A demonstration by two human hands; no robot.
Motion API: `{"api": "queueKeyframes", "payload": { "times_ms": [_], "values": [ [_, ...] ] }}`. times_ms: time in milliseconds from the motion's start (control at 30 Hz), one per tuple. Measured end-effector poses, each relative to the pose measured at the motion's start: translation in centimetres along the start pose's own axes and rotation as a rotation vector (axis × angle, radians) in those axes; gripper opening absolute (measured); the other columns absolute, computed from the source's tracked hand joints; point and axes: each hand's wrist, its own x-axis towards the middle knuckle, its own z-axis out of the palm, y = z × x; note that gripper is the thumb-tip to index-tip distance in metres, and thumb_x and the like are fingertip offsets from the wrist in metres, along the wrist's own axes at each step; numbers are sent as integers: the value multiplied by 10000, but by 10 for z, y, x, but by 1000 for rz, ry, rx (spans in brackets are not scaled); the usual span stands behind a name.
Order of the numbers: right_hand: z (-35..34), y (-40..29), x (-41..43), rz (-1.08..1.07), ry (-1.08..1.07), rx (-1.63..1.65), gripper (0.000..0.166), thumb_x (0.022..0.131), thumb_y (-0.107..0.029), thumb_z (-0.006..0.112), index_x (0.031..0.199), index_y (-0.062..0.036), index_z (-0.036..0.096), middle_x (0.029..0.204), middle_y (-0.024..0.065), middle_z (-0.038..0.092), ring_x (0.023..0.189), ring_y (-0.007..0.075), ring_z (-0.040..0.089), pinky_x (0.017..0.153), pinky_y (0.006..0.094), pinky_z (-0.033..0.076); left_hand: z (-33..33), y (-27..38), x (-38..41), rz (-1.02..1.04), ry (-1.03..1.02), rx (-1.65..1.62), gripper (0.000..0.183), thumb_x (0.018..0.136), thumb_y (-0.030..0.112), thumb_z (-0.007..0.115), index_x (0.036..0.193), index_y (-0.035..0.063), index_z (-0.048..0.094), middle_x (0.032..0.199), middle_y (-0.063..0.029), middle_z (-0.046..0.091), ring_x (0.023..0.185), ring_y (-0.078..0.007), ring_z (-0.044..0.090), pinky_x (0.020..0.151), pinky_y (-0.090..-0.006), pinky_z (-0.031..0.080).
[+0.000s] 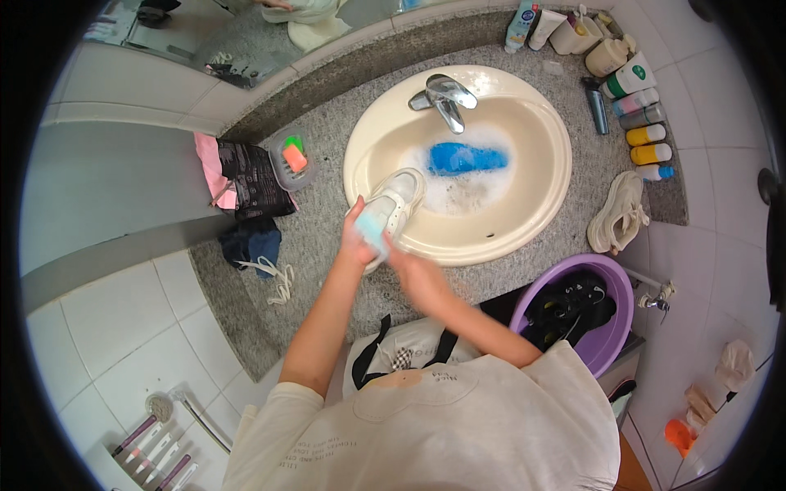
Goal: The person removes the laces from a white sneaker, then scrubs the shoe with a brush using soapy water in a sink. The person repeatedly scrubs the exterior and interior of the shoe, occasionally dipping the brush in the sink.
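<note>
My left hand [356, 236] grips a white sneaker [402, 187], tilted over the front left rim of the washbasin [457, 255], with its toe towards the bowl. My right hand [408, 264], blurred, holds a pale blue brush-like tool [371, 232] against the shoe's upper. Motion blur hides the tool's exact shape and part of the shoe. White suds [485, 193] fill the middle of the bowl. Among them lies a blue, insole-shaped object [466, 158]. A chrome faucet [451, 98] stands at the back of the basin.
A second white sneaker [616, 215] rests right of the basin. Below it, a purple basin [522, 301] holds black shoes [571, 307]. Bottles and tubes [642, 116] line the right edge. To the left are a soap dish [301, 178], a black package [252, 178] and white shoelaces [279, 282].
</note>
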Motion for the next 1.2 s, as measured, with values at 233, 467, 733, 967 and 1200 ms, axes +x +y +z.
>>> {"api": "queueKeyframes", "payload": {
  "times_ms": [233,467,733,967,1200],
  "values": [
    [-1,-2,26,91,-31,-89,516,912,-97,518,1421,-113,431,756,245,606,698,417,628,632,482,495,-5,2,1,66,78,-44,581,978,449,391,1339,0,469,1263,-201,574,1133,-346,580,1001,-461,448],
    [-15,32,40,246,8,-170,568,855,-57,532,1412,-134,450,778,244,618,799,420,646,713,486,518,-4,-6,-1,-72,-154,-177,612,974,470,405,1354,-8,449,1318,-205,537,1192,-364,536,1046,-491,399],
    [-26,14,46,384,-150,-153,616,829,-33,547,1423,-156,441,980,314,619,1020,454,611,829,472,513,-5,-2,0,-97,-148,-142,613,970,471,405,1354,-5,453,1304,-195,551,1182,-365,541,1038,-490,408],
    [-9,43,39,161,15,-257,690,821,-5,505,1478,-114,325,761,228,610,667,388,632,594,482,504,-1,1,-4,-92,-106,-72,566,984,447,390,1325,5,484,1301,-167,563,1182,-345,545,1057,-478,386],
    [-22,26,49,303,-113,-51,439,962,-144,417,1398,-106,453,860,237,643,760,396,645,685,477,511,-8,11,-5,-46,-52,-77,547,992,441,380,1313,14,499,1285,-152,577,1172,-325,554,1034,-452,411]
  ]
}}
